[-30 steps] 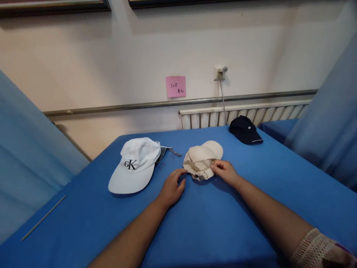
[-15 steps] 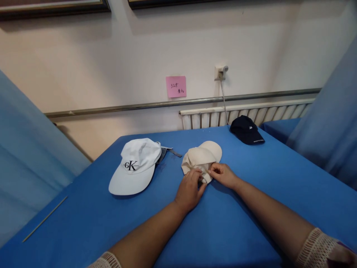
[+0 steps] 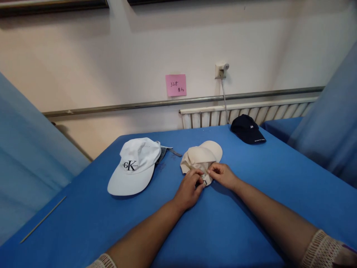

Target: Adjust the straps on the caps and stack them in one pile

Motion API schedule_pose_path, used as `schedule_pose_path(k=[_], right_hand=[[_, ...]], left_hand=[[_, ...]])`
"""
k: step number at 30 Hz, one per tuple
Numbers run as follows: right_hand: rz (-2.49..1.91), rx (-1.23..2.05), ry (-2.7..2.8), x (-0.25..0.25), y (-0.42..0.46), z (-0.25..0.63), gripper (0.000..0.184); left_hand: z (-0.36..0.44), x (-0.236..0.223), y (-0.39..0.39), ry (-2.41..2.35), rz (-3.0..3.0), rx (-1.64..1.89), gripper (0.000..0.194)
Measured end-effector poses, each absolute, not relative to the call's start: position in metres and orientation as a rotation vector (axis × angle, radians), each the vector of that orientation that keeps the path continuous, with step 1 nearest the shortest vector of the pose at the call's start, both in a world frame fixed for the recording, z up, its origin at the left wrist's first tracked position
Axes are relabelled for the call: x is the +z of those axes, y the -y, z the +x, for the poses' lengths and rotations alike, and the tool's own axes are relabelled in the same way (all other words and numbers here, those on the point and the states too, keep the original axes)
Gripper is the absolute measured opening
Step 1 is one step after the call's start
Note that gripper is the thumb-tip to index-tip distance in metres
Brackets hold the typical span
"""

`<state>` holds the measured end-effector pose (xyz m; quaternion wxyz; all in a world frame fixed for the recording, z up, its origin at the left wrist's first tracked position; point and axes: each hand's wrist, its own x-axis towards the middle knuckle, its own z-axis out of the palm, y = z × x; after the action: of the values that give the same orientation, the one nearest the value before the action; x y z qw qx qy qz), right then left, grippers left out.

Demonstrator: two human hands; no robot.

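A beige cap lies in the middle of the blue-covered table, its brim pointing away to the upper right and its back opening toward me. My left hand is closed on the near left edge of the cap, by the strap. From the right, my right hand pinches the cap's edge between thumb and fingers. The fingertips cover part of the strap and opening. Left of my hands rests a white cap with black letters and a loose grey strap.
A dark navy cap sits at the far right of the table. Along the left edge lies a thin stick. Behind are a radiator, a metal rail and a plugged-in cord. Blue curtains hang at both sides.
My left hand's fingers have curled more, with the thumb and fingertips closer together at the strap. The right hand stays nearly in place on the beige cap.
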<state>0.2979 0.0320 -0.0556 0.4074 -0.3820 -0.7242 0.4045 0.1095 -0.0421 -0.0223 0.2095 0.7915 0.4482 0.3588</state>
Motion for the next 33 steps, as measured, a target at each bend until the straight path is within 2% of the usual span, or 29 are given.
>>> schedule_pose_path(k=[5, 9, 12, 16, 18, 23, 26, 30, 33], right_hand=[[-1.041, 0.951, 1.822, -0.054, -0.030, 0.295, 0.024], [-0.953, 0.836, 1.957, -0.038, -0.018, 0.297, 0.008], [-0.751, 0.803, 2.129, -0.024, -0.006, 0.296, 0.041], [-0.625, 0.810, 2.221, -0.017, 0.002, 0.292, 0.058], [-0.619, 0.798, 2.223, -0.019, 0.002, 0.291, 0.055], [-0.654, 0.729, 2.300, -0.020, 0.001, 0.289, 0.027], [-0.611, 0.705, 2.336, -0.018, 0.001, 0.290, 0.021], [-0.602, 0.608, 2.329, -0.016, 0.000, 0.292, 0.023], [-0.640, 0.604, 2.306, -0.016, 0.002, 0.293, 0.033]], left_hand=[[0.099, -0.017, 0.039, -1.107, 1.943, 0.978, 0.010], [0.093, -0.016, 0.035, -1.094, 1.796, 1.028, 0.014], [0.092, -0.015, 0.035, -1.106, 1.754, 1.101, 0.016], [0.096, -0.013, 0.038, -1.105, 1.818, 1.098, 0.015], [0.098, -0.011, 0.040, -1.121, 1.887, 1.079, 0.012], [0.102, -0.007, 0.046, -1.167, 2.104, 0.965, 0.008], [0.100, -0.004, 0.047, -1.133, 2.058, 0.967, 0.004], [0.089, 0.001, 0.045, -1.092, 1.799, 1.036, 0.013], [0.079, 0.004, 0.042, -1.092, 1.638, 1.076, 0.018]])
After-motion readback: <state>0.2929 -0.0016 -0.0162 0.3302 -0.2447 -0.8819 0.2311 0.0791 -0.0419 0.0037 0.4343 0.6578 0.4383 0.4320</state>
